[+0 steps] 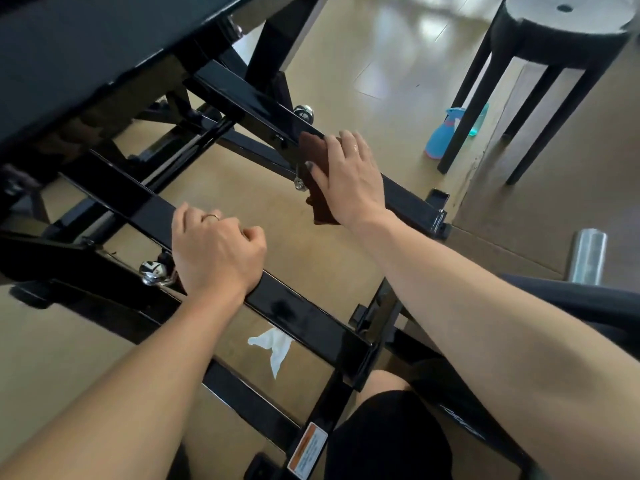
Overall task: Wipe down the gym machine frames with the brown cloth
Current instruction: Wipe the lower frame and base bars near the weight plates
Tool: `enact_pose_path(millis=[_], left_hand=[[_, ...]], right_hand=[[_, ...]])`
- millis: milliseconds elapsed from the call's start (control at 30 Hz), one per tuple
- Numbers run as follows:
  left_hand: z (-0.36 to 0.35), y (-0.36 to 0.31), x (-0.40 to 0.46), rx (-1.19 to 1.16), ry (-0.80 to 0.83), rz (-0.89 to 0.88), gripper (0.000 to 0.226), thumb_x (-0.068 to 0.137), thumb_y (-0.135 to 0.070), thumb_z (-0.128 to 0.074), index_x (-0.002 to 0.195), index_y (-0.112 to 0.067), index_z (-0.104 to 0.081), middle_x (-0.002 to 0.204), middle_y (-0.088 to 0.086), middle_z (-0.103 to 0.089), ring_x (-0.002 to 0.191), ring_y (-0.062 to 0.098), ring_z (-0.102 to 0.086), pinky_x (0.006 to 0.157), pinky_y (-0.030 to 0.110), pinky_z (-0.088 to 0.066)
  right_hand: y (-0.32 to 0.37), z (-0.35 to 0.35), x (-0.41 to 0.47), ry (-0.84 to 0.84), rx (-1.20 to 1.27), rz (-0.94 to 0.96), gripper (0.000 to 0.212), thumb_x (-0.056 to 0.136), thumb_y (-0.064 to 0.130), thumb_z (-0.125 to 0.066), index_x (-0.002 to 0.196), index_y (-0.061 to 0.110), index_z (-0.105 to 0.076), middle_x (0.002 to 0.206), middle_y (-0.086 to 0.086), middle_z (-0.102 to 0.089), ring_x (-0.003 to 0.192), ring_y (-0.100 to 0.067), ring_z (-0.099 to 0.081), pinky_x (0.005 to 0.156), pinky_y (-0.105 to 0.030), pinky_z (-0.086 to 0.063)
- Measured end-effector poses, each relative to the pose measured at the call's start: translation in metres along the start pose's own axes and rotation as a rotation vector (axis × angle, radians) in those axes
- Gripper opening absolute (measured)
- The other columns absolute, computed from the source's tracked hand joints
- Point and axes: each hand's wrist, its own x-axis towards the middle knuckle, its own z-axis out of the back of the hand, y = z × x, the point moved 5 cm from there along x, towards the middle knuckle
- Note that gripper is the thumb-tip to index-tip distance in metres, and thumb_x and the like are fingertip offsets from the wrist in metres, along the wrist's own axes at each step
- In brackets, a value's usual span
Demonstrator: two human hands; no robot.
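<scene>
The person's right hand lies over the brown cloth and presses it onto the far black frame bar. The fingers are spread and mostly straight, so the cloth is held down rather than gripped; part of it shows beyond the fingertips and a loose corner hangs below the bar under the thumb. The left hand is curled around the near frame bar, apparently bracing the body, with a ring on one finger.

The likeliest fault is the cloth slipping. Because the right hand only presses it, a quick stroke along the glossy bar could leave the cloth behind or let the hanging corner drag it off to the floor below.

Just ahead of the right fingertips a chrome knob stands on the bar, and a small metal fitting sits beside the thumb. A stroke in that direction could snag the cloth or knock the knuckles.

A second chrome knob sits just beside the left wrist, so shifting that grip carelessly risks a bump.

A white tissue lies on the floor beneath the left forearm, and a blue spray bottle stands beyond the right hand beside a black stool; reaching for it could tip it against a stool leg.
</scene>
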Motion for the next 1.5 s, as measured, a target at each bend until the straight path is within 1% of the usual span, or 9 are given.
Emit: enact_pose_path(millis=[200,333,400,467,767,967,1100,1300,1500], left_hand=[[0.003,-0.001,-0.001,0.007,-0.007,-0.009,0.047,0.09,-0.033,-0.041,0.069,-0.011,-0.077,0.079,0.01,-0.07,0.094,0.032,-0.058,0.121,0.041,-0.025],[0.003,-0.001,-0.001,0.009,-0.014,-0.008,0.046,0.09,-0.033,-0.041,0.069,-0.012,-0.076,0.073,0.008,-0.066,0.091,0.031,-0.057,0.12,0.041,-0.026],[0.002,-0.001,0.0,0.012,-0.01,0.003,0.045,0.089,-0.034,-0.041,0.069,-0.013,-0.076,0.073,0.006,-0.065,0.093,0.03,-0.056,0.121,0.041,-0.024],[0.001,-0.001,-0.001,0.01,-0.005,0.009,0.045,0.089,-0.034,-0.041,0.069,-0.014,-0.076,0.074,0.006,-0.065,0.094,0.029,-0.056,0.121,0.04,-0.023],[0.002,0.0,-0.001,-0.016,-0.017,0.012,0.049,0.087,-0.037,-0.035,0.061,-0.013,-0.07,0.072,0.006,-0.065,0.092,0.03,-0.056,0.12,0.041,-0.026],[0.002,-0.001,-0.002,-0.004,-0.011,0.021,0.042,0.088,-0.032,-0.044,0.066,-0.011,-0.073,0.074,0.008,-0.066,0.093,0.032,-0.056,0.12,0.042,-0.026],[0.003,-0.003,-0.004,-0.007,-0.02,0.029,0.043,0.088,-0.032,-0.043,0.064,-0.011,-0.071,0.074,0.009,-0.065,0.094,0.032,-0.056,0.121,0.042,-0.025],[0.003,-0.002,-0.003,-0.029,-0.019,0.042,0.036,0.087,-0.03,-0.049,0.059,-0.014,-0.064,0.071,0.006,-0.063,0.095,0.032,-0.055,0.121,0.042,-0.025],[0.006,-0.003,-0.003,-0.035,-0.043,0.041,0.038,0.089,-0.032,-0.05,0.059,-0.013,-0.065,0.064,0.003,-0.05,0.099,0.033,-0.053,0.119,0.042,-0.026]], right_hand=[[-0.055,0.017,-0.053,-0.062,0.233,-0.285,0.044,0.106,0.048,-0.043,0.135,0.015,-0.054,0.141,-0.005,-0.052,0.132,-0.025,-0.047,0.114,-0.048,-0.041],[-0.087,0.024,-0.096,-0.071,0.173,-0.484,0.049,0.108,0.048,-0.038,0.145,0.018,-0.049,0.157,-0.006,-0.042,0.15,-0.028,-0.032,0.125,-0.047,-0.026],[-0.081,0.024,-0.084,-0.075,0.166,-0.524,0.048,0.108,0.047,-0.036,0.139,0.015,-0.053,0.148,-0.007,-0.05,0.143,-0.029,-0.04,0.123,-0.044,-0.029],[-0.06,0.02,-0.058,-0.063,0.14,-0.446,0.044,0.108,0.046,-0.036,0.13,0.013,-0.056,0.134,-0.005,-0.056,0.129,-0.028,-0.048,0.117,-0.043,-0.035],[0.004,0.002,0.021,0.044,0.061,-0.023,0.042,0.109,0.039,-0.038,0.132,0.008,-0.056,0.131,-0.01,-0.058,0.126,-0.03,-0.048,0.11,-0.036,-0.033],[-0.103,0.039,-0.073,-0.045,0.191,-0.391,0.043,0.108,0.043,-0.036,0.118,0.01,-0.062,0.113,-0.009,-0.066,0.104,-0.031,-0.059,0.101,-0.049,-0.048],[-0.109,0.033,-0.072,-0.065,0.208,-0.51,0.045,0.108,0.045,-0.038,0.117,0.01,-0.063,0.109,-0.008,-0.067,0.1,-0.027,-0.06,0.097,-0.048,-0.052],[-0.037,0.007,0.017,0.03,0.116,-0.233,0.046,0.105,0.042,-0.036,0.113,0.009,-0.066,0.11,-0.013,-0.067,0.1,-0.033,-0.058,0.092,-0.04,-0.043],[-0.039,0.007,0.015,0.052,0.306,-0.193,0.041,0.106,0.043,-0.039,0.115,0.011,-0.064,0.107,-0.008,-0.065,0.097,-0.027,-0.061,0.086,-0.038,-0.049]])
